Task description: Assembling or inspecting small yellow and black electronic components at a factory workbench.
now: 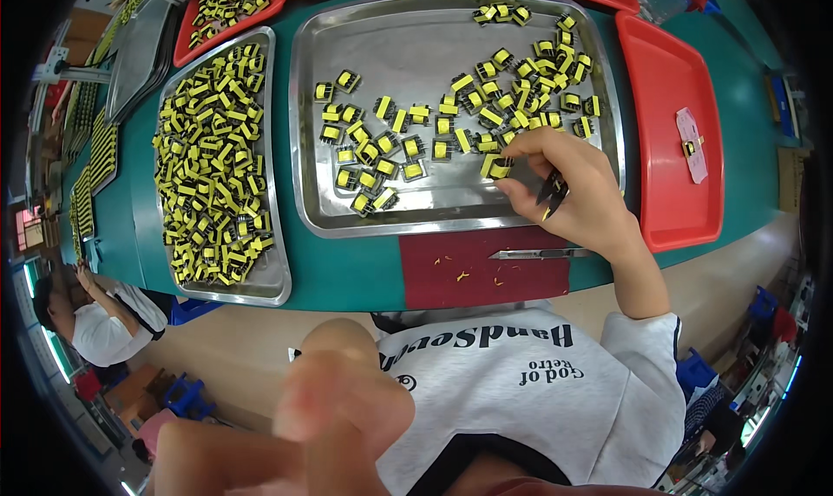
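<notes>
My right hand (568, 179) is over the right part of a metal tray (451, 214). Its thumb and index finger pinch a small black transformer wound with yellow tape (496, 166). More dark pieces with a bit of yellow (552, 192) are tucked in its curled fingers; their exact kind is hard to tell. Many like transformers (442, 126) lie scattered over the tray, most densely toward the far right. My left hand (347, 400) is raised close to the camera at the lower left, large and blurred, so its grip does not show.
At left, a second metal tray (282, 270) is heaped with transformers. A silver utility knife (529, 255) and yellow scraps lie on a dark red mat (434, 289) at the table's near edge. A red tray (664, 192) with a pink label stands at right. Another person (108, 318) sits far left.
</notes>
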Motion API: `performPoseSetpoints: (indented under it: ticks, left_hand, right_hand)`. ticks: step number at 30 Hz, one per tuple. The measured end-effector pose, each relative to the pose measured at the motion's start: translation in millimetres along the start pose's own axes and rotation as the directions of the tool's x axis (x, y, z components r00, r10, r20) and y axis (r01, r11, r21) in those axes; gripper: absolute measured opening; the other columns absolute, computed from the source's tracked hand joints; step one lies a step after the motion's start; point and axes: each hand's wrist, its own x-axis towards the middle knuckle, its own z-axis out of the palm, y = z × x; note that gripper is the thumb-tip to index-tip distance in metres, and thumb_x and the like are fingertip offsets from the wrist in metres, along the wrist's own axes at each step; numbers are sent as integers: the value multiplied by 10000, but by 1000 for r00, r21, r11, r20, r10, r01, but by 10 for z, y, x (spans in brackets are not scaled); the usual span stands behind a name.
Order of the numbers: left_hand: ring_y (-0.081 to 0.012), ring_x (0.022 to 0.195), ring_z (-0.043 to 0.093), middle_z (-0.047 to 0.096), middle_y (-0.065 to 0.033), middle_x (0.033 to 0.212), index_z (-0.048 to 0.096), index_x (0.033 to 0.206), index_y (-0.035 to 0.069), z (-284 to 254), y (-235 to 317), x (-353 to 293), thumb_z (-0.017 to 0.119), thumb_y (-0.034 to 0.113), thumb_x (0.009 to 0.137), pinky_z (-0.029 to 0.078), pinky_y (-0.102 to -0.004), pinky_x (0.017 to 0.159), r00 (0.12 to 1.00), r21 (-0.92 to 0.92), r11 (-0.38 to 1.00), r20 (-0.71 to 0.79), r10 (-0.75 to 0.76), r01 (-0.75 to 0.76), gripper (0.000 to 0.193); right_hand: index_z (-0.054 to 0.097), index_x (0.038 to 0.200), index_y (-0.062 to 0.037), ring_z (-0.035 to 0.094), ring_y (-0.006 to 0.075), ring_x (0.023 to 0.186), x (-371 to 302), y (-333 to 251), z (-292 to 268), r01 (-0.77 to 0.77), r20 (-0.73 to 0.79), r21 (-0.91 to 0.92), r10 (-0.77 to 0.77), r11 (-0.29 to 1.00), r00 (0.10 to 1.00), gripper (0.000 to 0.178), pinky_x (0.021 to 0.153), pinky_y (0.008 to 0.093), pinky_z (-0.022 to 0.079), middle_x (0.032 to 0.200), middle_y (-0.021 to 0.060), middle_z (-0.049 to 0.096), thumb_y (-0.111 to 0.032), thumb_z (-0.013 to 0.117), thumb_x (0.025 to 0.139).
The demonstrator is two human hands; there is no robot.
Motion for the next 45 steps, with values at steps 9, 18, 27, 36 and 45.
performPoseSetpoints:
  ticks: [9,18,27,36,45]
  left_hand:
    - [-253,1401,193,276,-75,1456,262,1439,284,-1225,152,145,317,566,950,13,-442,1158,694,119,708,136,-706,697,567]
    - [-410,1372,207,209,-163,1487,237,1439,278,-1513,197,-9,163,690,907,61,-478,1136,693,128,703,122,-711,699,677]
    - [-200,1131,529,564,-143,1185,317,1311,41,-1503,64,-127,638,241,898,410,-335,963,422,331,378,-70,-904,865,561]
    - [-198,1128,527,571,-146,1164,339,1280,26,-1463,23,-167,597,156,921,408,-328,959,446,367,370,-148,-883,854,462]
    - [-160,1038,529,536,-107,1138,440,1218,3,-1468,-73,-162,550,181,946,406,-306,926,452,582,319,-95,-887,748,343]
  right_hand:
    - [612,936,-41,464,136,571,22,-70,36,14,-6,112,-13,994,1000,290,513,264,394,799,48,600,-77,758,689]
    - [625,918,-61,449,131,508,115,-278,28,208,37,134,-214,969,976,318,484,265,349,595,6,497,-120,790,652]
    - [615,932,-41,501,165,502,99,-383,100,311,73,263,-340,913,937,312,489,292,349,690,31,624,-157,786,698]
    - [603,966,-29,489,138,482,72,-273,128,277,86,334,-321,901,943,316,495,278,348,621,1,557,-117,753,702]
    - [602,958,-93,519,175,535,44,-256,92,271,177,260,-321,927,930,327,515,307,367,685,8,556,-102,751,667]
